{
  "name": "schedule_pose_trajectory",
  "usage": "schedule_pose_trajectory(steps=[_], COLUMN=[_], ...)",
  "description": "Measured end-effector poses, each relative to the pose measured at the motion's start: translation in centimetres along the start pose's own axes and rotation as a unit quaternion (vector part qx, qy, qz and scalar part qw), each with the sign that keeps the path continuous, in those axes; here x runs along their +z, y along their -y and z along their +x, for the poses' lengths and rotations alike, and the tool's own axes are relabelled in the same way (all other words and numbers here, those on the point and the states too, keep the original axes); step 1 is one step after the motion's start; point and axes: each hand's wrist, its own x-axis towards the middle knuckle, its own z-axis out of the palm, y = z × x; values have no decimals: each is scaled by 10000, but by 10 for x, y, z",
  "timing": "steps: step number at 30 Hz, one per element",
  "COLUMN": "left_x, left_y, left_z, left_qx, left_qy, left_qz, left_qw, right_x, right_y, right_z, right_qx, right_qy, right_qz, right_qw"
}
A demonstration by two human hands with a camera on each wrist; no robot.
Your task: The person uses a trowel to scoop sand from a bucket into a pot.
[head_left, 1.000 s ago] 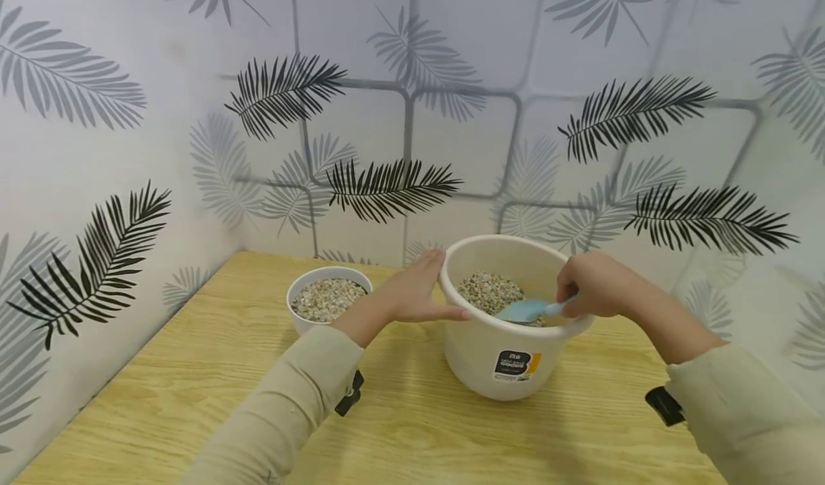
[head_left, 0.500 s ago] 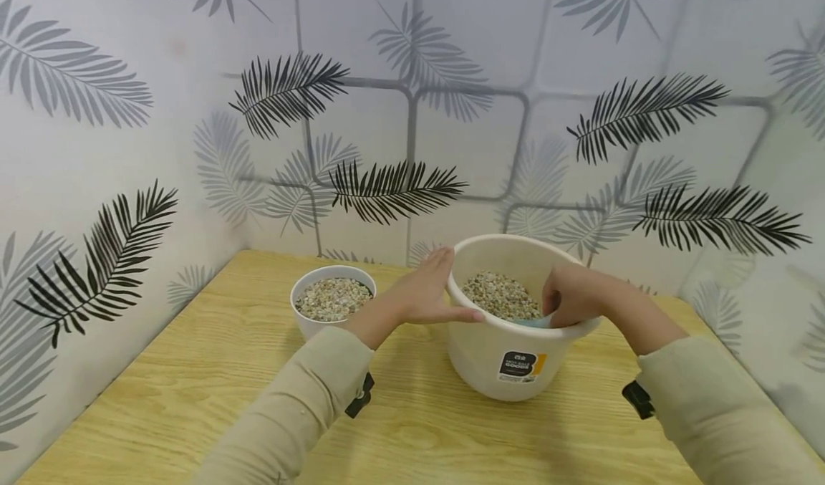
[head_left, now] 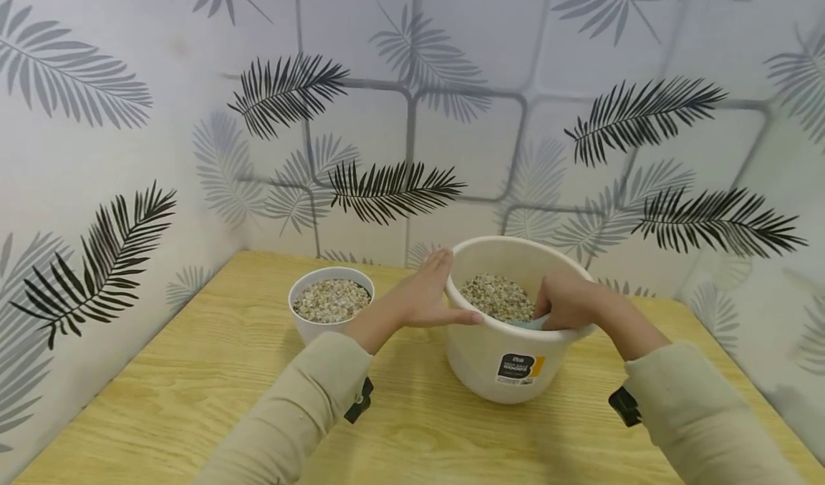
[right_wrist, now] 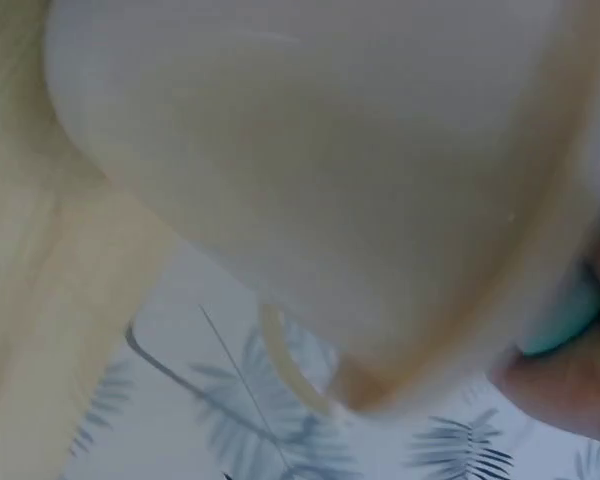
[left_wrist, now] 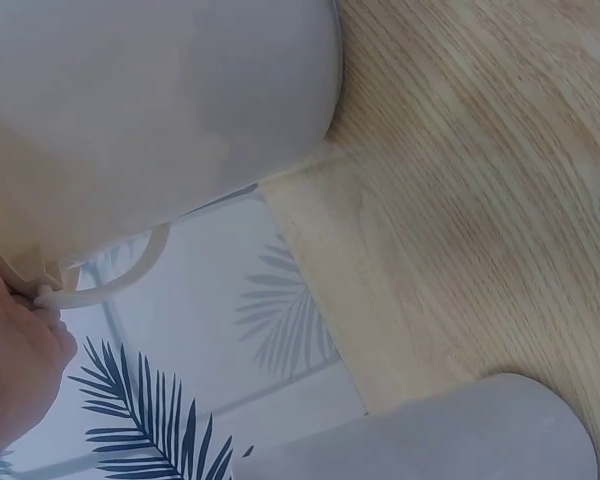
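Note:
A cream bucket with a label on its front stands on the wooden table, partly filled with small gravel. My left hand holds the bucket's left rim, thumb along the front edge; in the left wrist view its fingers are at the rim beside the handle. Reaching inside the bucket, my right hand grips a light blue scoop, whose blade is mostly hidden by the rim and the gravel. A bit of the scoop's handle shows in the right wrist view.
A smaller white bowl full of similar gravel stands left of the bucket, behind my left forearm. The table meets a leaf-patterned wall at the back.
My right hand has gone down into the bucket with the scoop, whose blade was in plain sight a second ago. The left hand keeps its place on the rim.

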Motion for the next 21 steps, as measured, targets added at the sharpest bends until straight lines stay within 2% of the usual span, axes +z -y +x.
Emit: schedule_pose_trajectory(steps=[4,7,14,21], left_x=[0,0,-1,-1], left_y=[3,3,3,4], left_z=[-4,-6,-9,-10], left_qx=[60,153,71,86], left_qy=[-37,-79,-123,-73], left_qz=[-3,-42,-89,-55], left_qw=[10000,9998,9999,9999], right_x=[9,12,14,19], right_y=[4,8,8,4], right_z=[4,4,5,8], right_qx=[-306,-269,-71,484], right_qy=[-294,-409,-587,-858], right_qz=[13,32,-41,216], right_qw=[9991,9988,9982,9949])
